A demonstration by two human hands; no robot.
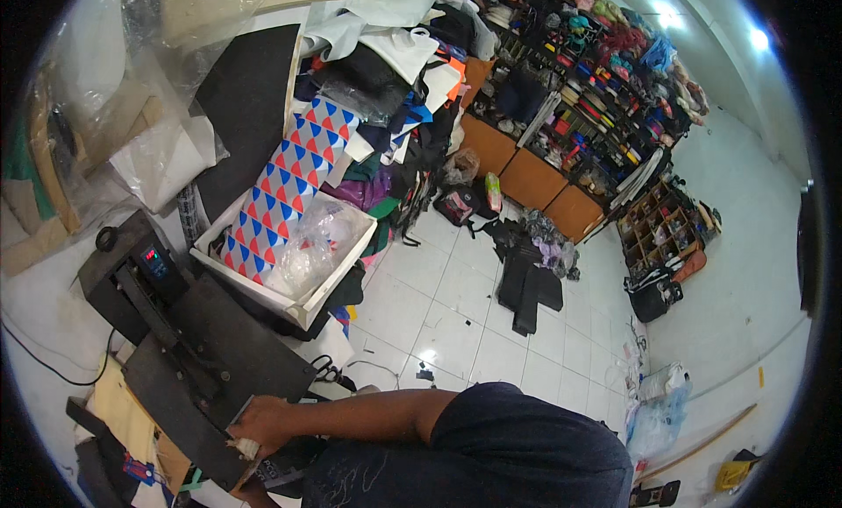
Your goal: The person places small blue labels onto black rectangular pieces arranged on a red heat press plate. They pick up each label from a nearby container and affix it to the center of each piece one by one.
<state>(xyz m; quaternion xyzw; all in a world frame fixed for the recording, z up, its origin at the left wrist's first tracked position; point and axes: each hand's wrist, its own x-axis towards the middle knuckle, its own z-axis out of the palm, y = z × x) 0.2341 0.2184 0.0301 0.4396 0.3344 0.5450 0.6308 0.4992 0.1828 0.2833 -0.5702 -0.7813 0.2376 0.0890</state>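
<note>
A black heat press [237,333] with a small lit display stands at the left, its broad flat plate tilted toward me. My right hand [263,423] reaches across to the near edge of the plate, fingers curled closed. A pale, wrapped-looking piece [245,447] shows at those fingers; whether it is a handle or something else, I cannot make out. My left hand [252,492] is lower down at the bottom edge, mostly cut off and shaded, with its fingers hidden. Dark cloth with pale print [279,467] lies close beside both hands.
Behind the press is a white box [303,306] with patterned red-blue sheet [285,188] and clear plastic. Scissors [327,369] lie near the plate's corner. Fabric heaps [377,78] rise beyond. Black pieces [529,284] lie on the tiled floor; loaded shelves [570,105] line the far wall.
</note>
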